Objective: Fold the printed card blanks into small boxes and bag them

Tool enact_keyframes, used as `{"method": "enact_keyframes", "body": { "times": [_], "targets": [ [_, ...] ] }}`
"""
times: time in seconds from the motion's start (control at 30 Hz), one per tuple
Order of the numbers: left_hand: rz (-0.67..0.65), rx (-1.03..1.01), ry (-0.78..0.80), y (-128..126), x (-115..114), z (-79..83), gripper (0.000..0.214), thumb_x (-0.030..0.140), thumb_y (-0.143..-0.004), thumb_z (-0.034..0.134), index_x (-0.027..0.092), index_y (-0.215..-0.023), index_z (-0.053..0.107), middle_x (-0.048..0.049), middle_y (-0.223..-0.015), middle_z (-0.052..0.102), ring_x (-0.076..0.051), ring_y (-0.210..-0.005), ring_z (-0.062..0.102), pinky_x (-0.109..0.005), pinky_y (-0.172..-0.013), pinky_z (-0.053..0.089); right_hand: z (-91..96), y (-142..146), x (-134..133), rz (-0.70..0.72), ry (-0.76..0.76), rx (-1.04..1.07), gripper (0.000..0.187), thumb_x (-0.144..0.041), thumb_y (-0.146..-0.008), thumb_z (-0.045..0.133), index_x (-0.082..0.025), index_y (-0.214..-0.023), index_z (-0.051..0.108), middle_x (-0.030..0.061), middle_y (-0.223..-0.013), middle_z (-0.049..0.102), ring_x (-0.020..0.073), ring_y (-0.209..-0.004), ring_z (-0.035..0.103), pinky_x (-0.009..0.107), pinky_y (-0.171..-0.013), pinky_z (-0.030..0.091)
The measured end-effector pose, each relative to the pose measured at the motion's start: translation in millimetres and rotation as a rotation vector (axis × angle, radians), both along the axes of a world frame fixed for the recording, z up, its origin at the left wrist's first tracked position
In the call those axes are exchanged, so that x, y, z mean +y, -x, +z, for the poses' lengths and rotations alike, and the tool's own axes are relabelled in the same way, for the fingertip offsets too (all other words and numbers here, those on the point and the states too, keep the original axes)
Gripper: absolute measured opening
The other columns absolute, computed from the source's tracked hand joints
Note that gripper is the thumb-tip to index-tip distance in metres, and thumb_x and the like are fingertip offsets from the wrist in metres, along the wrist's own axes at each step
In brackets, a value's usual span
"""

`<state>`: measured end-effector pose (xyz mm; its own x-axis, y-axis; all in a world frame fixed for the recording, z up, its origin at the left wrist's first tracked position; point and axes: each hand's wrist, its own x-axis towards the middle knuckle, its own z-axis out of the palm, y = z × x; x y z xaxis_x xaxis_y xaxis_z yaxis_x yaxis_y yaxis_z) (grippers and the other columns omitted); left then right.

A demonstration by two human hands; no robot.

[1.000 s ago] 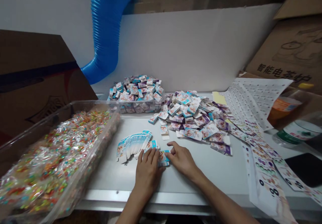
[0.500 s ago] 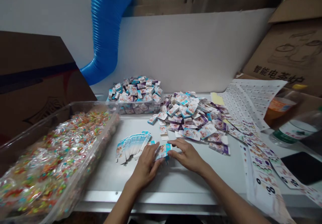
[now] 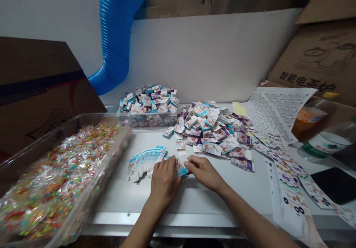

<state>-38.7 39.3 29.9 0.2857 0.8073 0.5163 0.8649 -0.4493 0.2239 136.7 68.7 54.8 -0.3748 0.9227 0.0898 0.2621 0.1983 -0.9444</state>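
Carton (image 3: 180, 169) now tilts up off the table (image 3: 222, 196); it lay flat a second ago. Left hand (image 3: 164, 181) and right hand (image 3: 204, 172) pinch it between fingertips, just beside the fanned blanks (image 3: 146, 159). Judged light, thin card, easily creased; hold by the edges.

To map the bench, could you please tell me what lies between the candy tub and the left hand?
A fanned stack of flat cartons, shown in the head view.

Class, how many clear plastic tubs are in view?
2: a large clear plastic tub of colourful wrapped sweets at left; a smaller one at the back, heaped with small printed cartons. More may hide.
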Motion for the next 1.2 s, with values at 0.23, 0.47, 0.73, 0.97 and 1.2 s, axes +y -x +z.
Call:
{"method": "enact_keyframes", "body": {
  "times": [0.23,0.47,0.73,0.97,1.2],
  "targets": [
    [-0.04,0.074,-0.035,-8,-11,6.6,0.045,0.008,-0.07,0.051,0.016,-0.114,0.045,-0.011,-0.115,0.059,-0.027,-0.108,0.051,-0.052,-0.1,0.03,-1.1,-4,2,0.08,0.119,-0.142,0.015,-0.028,-0.073,0.056,-0.015,-0.077,0.064,-0.0019,-0.059,0.058,0.0111,-0.054,0.05,0.02,-0.051,0.037],
    [-0.086,-0.026,0.022,-12,-20,-2.0,0.04,0.008,-0.074,0.047,0.016,-0.113,0.047,-0.0101,-0.106,0.063,-0.024,-0.098,0.058,-0.048,-0.093,0.042,13.8,-3,1,0.069,-0.186,-0.489,0.015,-0.017,-0.071,0.053,-0.019,-0.075,0.068,-0.0025,-0.057,0.057,0.011,-0.054,0.047,0.021,-0.05,0.029],
    [-0.012,-0.499,0.245,-17,-32,0.5,0.047,0.023,-0.083,0.051,0.021,-0.127,0.037,-0.0097,-0.121,0.056,-0.022,-0.109,0.055,-0.038,-0.09,0.048,11.2,-3,-17,0.021,0.142,0.181,0.036,-0.035,-0.079,0.057,-0.018,-0.111,0.058,0.0035,-0.089,0.064,0.0178,-0.086,0.058,0.029,-0.077,0.044],
    [-0.021,-0.479,0.019,-31,-35,-17.7,0.05,0.017,-0.084,0.048,0.019,-0.132,0.032,-0.0121,-0.125,0.053,-0.021,-0.114,0.052,-0.038,-0.093,0.047,-13.2,13,-42,-0.096,0.382,0.617,0.034,-0.036,-0.074,0.065,-0.018,-0.102,0.064,0.0072,-0.097,0.067,0.022,-0.093,0.06,0.037,-0.089,0.042],
    [-0.084,-0.253,-0.068,-30,-37,-30.8,0.053,0.009,-0.084,0.041,0.012,-0.135,0.028,-0.0192,-0.135,0.04,-0.025,-0.128,0.035,-0.041,-0.099,0.042,-12.8,21,-53,-0.216,0.2,0.373,0.035,-0.036,-0.081,0.056,-0.019,-0.111,0.063,0.0081,-0.113,0.062,0.023,-0.107,0.055,0.039,-0.098,0.037]
  ]
}}
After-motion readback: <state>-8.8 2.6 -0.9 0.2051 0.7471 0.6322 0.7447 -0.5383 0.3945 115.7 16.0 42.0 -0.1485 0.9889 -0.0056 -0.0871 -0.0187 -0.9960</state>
